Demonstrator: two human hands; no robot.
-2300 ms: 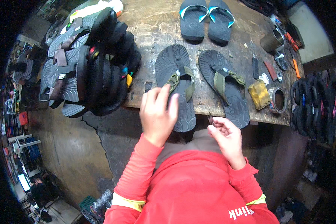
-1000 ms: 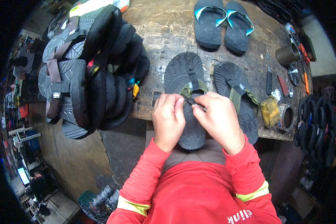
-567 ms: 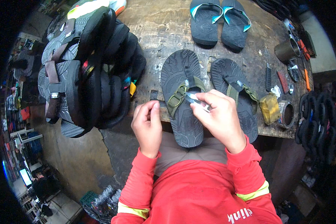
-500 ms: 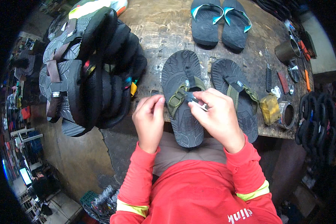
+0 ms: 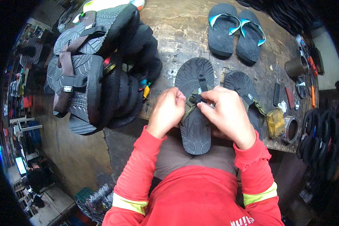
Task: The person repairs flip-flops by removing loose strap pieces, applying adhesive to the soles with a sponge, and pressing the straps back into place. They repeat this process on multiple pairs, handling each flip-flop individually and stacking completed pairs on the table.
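Workbench, wooden, worn. Sandal heap, dark, at left. Black sandal, tread-patterned, near end overhanging the bench's front edge. Left hand and right hand, slightly apart, fingers curled over the sandal's middle; grip indeterminable. Olive strap, between the fingertips.

L hand, a moment ago held off to the L of the L sandal, is now brought in, w/ fingertips set at the olive strap. Gap btwn hands is narrowed. R hand is shifted slightly fwd & turned over the strap; the silver tool seen in its fingers earlier can't be made out now. Strap's buckle, prev. bare, is mostly covered. R sandal's heel is more hidden by the R wrist.
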